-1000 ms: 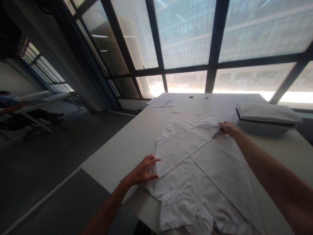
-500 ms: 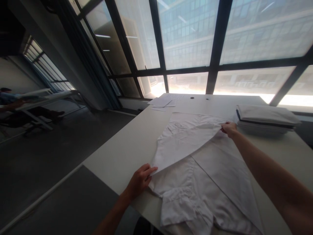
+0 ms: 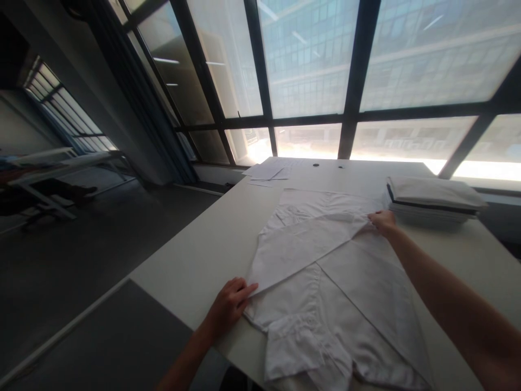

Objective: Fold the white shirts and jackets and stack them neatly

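A white garment [image 3: 366, 282] with gathered, elastic-looking parts lies spread on the white table [image 3: 195, 244]. One flap of it is folded over, its edge running slantwise between my hands. My left hand [image 3: 233, 301] pinches the flap's near left corner, close to the table's left edge. At the far right end of the same flap, my right hand [image 3: 382, 221] grips the cloth between thumb and fingers. Below the flap a gathered sleeve or cuff [image 3: 297, 345] rests on the cloth.
A stack of folded white cloth [image 3: 435, 198] with a dark layer in it stands at the right. Loose paper sheets [image 3: 266, 171] lie at the table's far left corner. Large windows [image 3: 305, 60] rise behind. Far left, a person's leg [image 3: 73, 190] shows by another table.
My left hand has closed on the flap's corner and moved slightly down and left. The flap's edge lifted, then settled lower on the cloth. My right hand keeps its grip.
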Available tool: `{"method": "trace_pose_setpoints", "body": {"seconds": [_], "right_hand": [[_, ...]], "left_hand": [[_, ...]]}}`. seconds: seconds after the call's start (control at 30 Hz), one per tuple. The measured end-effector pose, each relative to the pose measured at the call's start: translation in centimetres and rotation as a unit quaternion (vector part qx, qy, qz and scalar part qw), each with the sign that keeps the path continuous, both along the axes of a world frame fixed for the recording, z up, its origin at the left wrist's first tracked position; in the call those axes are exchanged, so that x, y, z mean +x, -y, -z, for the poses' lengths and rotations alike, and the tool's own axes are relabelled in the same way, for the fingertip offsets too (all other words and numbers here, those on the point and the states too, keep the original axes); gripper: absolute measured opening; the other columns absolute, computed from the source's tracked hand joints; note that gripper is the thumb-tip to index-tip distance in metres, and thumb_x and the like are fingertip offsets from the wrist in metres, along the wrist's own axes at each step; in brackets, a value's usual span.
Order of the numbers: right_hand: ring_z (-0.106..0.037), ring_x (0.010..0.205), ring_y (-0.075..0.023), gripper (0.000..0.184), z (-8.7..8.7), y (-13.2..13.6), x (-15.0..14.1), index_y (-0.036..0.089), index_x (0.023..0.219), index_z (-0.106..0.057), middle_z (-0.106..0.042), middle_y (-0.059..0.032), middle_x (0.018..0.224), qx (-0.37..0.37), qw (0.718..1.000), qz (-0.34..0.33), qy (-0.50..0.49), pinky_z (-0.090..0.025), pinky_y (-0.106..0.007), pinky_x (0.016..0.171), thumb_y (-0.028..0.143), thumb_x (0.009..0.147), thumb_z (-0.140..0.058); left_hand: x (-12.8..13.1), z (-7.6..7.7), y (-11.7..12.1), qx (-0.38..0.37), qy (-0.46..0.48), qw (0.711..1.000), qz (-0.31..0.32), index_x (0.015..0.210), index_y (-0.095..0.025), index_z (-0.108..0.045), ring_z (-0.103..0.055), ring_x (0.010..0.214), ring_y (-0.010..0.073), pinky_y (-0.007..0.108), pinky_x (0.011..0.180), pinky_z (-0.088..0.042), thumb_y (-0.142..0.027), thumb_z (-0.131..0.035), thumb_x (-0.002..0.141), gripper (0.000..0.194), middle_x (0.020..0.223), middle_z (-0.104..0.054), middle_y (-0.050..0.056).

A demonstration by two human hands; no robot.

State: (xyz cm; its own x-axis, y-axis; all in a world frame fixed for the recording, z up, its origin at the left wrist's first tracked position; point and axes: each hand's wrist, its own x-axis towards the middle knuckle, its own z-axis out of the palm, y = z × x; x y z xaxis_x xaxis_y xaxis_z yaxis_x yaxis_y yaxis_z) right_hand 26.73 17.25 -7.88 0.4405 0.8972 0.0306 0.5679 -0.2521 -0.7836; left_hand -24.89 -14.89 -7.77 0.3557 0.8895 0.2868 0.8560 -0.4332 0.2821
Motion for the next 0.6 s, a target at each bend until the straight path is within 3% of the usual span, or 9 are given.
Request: {"method": "trace_pose_setpoints", "body": {"seconds": [0.07,0.17,0.4,0.5,0.6], "right_hand": [[-0.068,0.078,-0.0272,0.011,0.1,0.1,0.7,0.014,0.079,-0.073,-0.068,-0.0126,0.069,-0.023,0.999,0.011,0.045,-0.052,-0.03,0.065,0.02,0.071,-0.071],[-0.069,0.081,-0.0272,0.009,0.5,0.8,1.9,0.014,0.075,-0.072,-0.07,-0.0126,0.075,-0.055,0.992,-0.034,0.104,-0.051,-0.031,0.068,0.022,0.072,-0.07],[-0.07,0.085,-0.03,0.007,0.7,2.1,2.4,0.017,0.064,-0.067,-0.07,-0.0128,0.073,-0.083,0.986,-0.055,0.134,-0.049,-0.032,0.067,0.019,0.068,-0.072],[-0.07,0.086,-0.0293,0.009,0.1,1.9,2.7,0.017,0.061,-0.065,-0.068,-0.0121,0.071,-0.086,0.987,-0.056,0.123,-0.049,-0.03,0.068,0.016,0.07,-0.068],[-0.07,0.088,-0.0292,0.013,-0.6,1.9,3.1,0.017,0.058,-0.062,-0.066,-0.0106,0.068,-0.078,0.99,-0.057,0.106,-0.049,-0.03,0.071,0.013,0.07,-0.066]], "left_hand": [[-0.2,0.4,0.0,0.004,0.004,1.0,0.0,0.13,-0.028,-0.066,-0.056,0.088,0.0201,0.034,0.082,-0.05,-0.006,-0.048,0.09,0.049,0.09,-0.06,0.005],[-0.4,0.2,0.1,-0.001,0.005,1.0,0.004,0.129,-0.027,-0.067,-0.056,0.087,0.0201,0.034,0.082,-0.049,-0.009,-0.047,0.092,0.046,0.089,-0.061,0.006],[-0.6,-3.1,-0.5,-0.046,-0.003,0.998,0.042,0.116,-0.026,-0.074,-0.058,0.085,0.0201,0.035,0.084,-0.048,-0.03,-0.056,0.096,0.027,0.088,-0.064,0.006],[-0.2,-4.6,-2.0,-0.019,0.022,0.999,0.022,0.112,-0.024,-0.075,-0.059,0.084,0.0196,0.035,0.084,-0.048,-0.035,-0.051,0.099,0.03,0.086,-0.065,0.006],[1.1,-5.5,-5.0,0.009,0.04,0.999,-0.005,0.114,-0.022,-0.074,-0.062,0.09,0.0203,0.036,0.089,-0.049,-0.033,-0.047,0.101,0.032,0.093,-0.068,0.007]]}}
